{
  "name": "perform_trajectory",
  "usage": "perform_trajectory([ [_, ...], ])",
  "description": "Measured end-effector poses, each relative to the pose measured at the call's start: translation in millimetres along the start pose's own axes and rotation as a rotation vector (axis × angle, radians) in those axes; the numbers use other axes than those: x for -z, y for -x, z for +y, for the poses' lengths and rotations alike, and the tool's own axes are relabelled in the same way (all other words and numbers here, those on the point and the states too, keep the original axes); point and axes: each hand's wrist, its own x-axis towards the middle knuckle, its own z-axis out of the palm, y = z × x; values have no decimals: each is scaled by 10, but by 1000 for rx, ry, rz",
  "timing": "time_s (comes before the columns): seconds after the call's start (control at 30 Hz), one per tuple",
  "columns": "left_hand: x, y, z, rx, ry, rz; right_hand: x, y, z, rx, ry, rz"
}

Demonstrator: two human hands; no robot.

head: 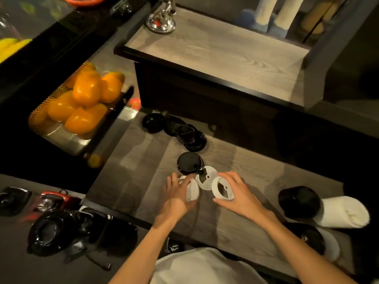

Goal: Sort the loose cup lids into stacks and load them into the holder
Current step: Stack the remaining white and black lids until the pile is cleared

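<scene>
A white lid (222,190) is held tilted on edge in the right hand (238,196), pinched between the thumb below and the fingers curled over its top rim. A small stack of white lids (192,191) is clasped in the left hand (177,196), the fingers closed round its far side (the number of lids cannot be told). Between the two grips, just beyond them, a third white lid (205,177) lies flat on the wooden counter (256,167). Touching its far-left edge is a single black lid (189,162); further beyond, a loose row of black lids (174,128) overlaps. To the right of the right hand, sleeves of stacked black and white lids (322,208) are laid on their sides. Far left of the left hand, a mesh tray (61,138) holds orange peppers (86,93).
</scene>
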Motion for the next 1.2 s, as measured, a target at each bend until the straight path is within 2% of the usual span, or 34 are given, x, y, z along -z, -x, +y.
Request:
perform_trajectory([
  [0.1, 98, -96, 44, 67, -30, -38, -69, -90, -88, 37, 176, -44],
  [0.3, 183, -212, 32, 108, -52, -30, -164, 110, 122, -47, 389, -165],
  [0.47, 187, -213, 60, 85, -60, -54, -24, 18, -45, -26, 308, -115],
  [0.57, 249, -249, 125, 94, -103, -131, -51, -252, -324, 9, 392, -202],
  [0.67, 307, -318, 177, 109, -205, -225, -97, -394, -439, -58, 446, -297],
  [0.8, 354, -393, 250, 104, -270, -251, -78, -270, -369, -72, 514, -306],
  [1.0, 372, -401, 278, 44, -234, -285, 70, 27, -12, -96, 408, -353],
  [1.2, 254, -313, 292, 32, -236, -228, 188, 154, 99, -176, 150, -221],
])
